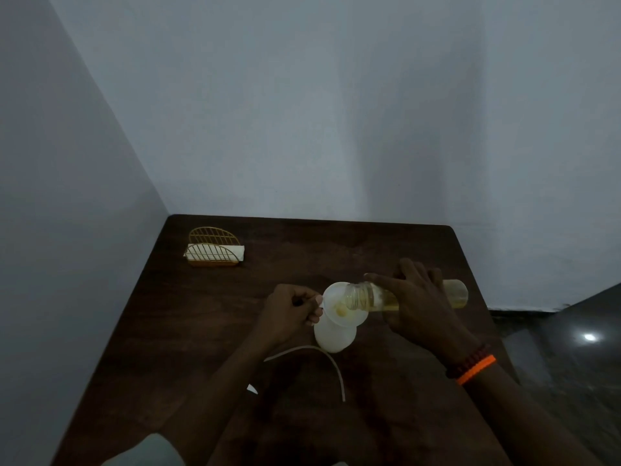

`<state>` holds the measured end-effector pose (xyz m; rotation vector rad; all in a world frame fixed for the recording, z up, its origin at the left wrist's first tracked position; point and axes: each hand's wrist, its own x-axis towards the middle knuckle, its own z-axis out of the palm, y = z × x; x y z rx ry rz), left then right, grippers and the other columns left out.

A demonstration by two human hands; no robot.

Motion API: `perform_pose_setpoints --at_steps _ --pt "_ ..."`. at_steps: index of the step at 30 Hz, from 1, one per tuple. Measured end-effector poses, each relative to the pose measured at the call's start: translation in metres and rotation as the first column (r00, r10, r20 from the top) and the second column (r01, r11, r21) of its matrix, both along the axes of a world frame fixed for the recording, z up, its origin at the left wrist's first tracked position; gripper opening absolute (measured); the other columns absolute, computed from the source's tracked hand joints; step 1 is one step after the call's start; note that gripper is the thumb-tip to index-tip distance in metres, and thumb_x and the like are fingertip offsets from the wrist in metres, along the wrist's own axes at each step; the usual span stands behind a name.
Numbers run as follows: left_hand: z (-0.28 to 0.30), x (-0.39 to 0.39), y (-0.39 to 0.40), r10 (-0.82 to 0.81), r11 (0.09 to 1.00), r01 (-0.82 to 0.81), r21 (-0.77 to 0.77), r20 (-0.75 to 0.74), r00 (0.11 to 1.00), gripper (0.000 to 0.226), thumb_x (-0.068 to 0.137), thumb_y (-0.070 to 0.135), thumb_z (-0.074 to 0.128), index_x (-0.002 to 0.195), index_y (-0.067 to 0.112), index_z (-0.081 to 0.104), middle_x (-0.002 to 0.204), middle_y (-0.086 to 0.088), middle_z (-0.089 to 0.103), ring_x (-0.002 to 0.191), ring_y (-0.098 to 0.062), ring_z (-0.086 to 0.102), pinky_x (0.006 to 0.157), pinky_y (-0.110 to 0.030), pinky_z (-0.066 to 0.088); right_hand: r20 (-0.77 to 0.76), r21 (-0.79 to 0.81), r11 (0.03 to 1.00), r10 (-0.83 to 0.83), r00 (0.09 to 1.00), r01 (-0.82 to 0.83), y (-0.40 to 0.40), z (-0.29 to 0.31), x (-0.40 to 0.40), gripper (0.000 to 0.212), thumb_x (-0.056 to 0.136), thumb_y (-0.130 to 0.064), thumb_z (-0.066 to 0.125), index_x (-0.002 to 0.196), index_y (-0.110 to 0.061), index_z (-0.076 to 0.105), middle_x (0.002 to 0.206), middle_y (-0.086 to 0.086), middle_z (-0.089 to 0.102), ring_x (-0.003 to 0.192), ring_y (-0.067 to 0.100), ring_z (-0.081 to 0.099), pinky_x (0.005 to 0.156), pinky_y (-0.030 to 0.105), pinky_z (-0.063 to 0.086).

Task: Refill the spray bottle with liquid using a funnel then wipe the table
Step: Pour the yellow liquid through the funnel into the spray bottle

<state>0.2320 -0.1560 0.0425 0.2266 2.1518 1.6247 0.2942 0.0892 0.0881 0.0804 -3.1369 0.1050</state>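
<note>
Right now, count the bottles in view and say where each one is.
2. The white spray bottle stands mid-table under the funnel, which the left hand steadies. The clear bottle of yellowish liquid lies tilted in the right hand, mouth over the funnel. None looks hidden.

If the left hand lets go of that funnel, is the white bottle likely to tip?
Possibly. The funnel is wider than the white bottle under it, so the pair looks top-heavy. The clear bottle pours over its rim, so a nudge could tilt it. The left hand pinching the rim probably steadies it.

Right hand (pixel 420 304) tips bottle (pixel 453 292) over funnel (pixel 339 302); left hand (pixel 289 314) steadies funnel.
</note>
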Motion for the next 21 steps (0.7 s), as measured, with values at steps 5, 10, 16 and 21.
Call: perform_pose_setpoints --at_steps 5,10,16,21 --pt "-0.0007 -0.0001 -0.0003 -0.002 1.000 0.002 0.004 0.002 1.000 0.019 0.098 0.014 0.062 0.101 0.000 0.075 0.087 -0.021 0.075 0.076 -0.024 0.070 0.081 -0.049 0.060 -0.007 0.001 1.000 0.004 1.000 -0.004 -0.0001 0.0005 -0.0003 0.073 0.071 -0.041 0.074 0.139 -0.043 0.047 0.111 -0.002 0.042 0.103 0.016 0.040 0.091 0.038 0.032" --pt "-0.0025 -0.0010 -0.0012 -0.009 1.000 0.009 -0.007 0.004 1.000 0.018 0.097 0.015 0.063 0.100 0.004 0.075 0.087 -0.016 0.076 0.078 -0.025 0.072 0.081 -0.050 0.062 0.006 0.014 1.000 -0.001 1.000 0.001 -0.0004 0.0015 -0.0008 0.075 0.071 -0.040 0.075 0.140 -0.044 0.045 0.114 -0.002 0.041 0.105 0.017 0.040 0.092 0.039 0.032" --pt "-0.0026 -0.0018 -0.0022 -0.016 1.000 0.016 -0.009 0.001 1.000 0.017 0.097 0.016 0.063 0.099 0.005 0.076 0.085 -0.015 0.076 0.080 -0.030 0.073 0.081 -0.051 0.061 -0.008 0.021 1.000 0.004 1.000 -0.004 -0.0008 0.0013 -0.0006 0.075 0.069 -0.040 0.076 0.138 -0.044 0.047 0.112 -0.003 0.042 0.103 0.017 0.041 0.090 0.039 0.032" --pt "-0.0024 -0.0016 -0.0018 -0.013 1.000 0.013 -0.010 -0.005 1.000 0.018 0.097 0.016 0.063 0.099 0.004 0.076 0.086 -0.016 0.076 0.077 -0.026 0.073 0.081 -0.049 0.062 0.000 0.023 1.000 0.007 1.000 -0.007 -0.0008 0.0006 -0.0011 0.076 0.068 -0.040 0.077 0.138 -0.044 0.047 0.111 -0.003 0.042 0.102 0.016 0.040 0.088 0.038 0.030"
